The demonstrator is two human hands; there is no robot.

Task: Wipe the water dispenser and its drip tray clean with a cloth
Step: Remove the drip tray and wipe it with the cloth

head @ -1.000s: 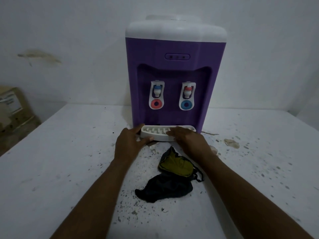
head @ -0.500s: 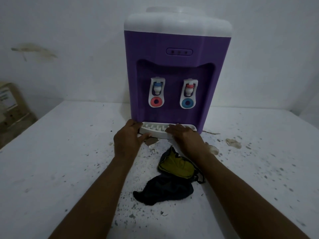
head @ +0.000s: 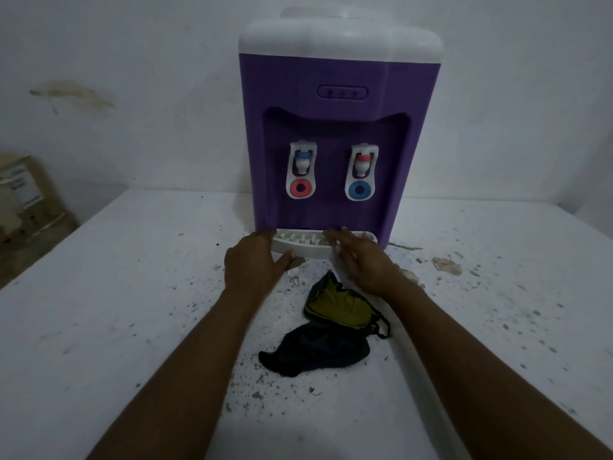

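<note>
Pushing drip tray [head: 310, 250] further into dispenser [head: 335, 71]: left hand [head: 252, 262], right hand [head: 362, 260].

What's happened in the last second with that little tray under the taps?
Both hands slid the white slotted plastic drip tray a little further back into the purple water dispenser. The left hand still grips its end, the right hand still presses on top. The dark and yellow cloth lies untouched.

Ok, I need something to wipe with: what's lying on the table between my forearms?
The head view shows the crumpled dark-and-yellow cloth there on the speckled table, untouched; left hand and right hand are at the drip tray.
</note>
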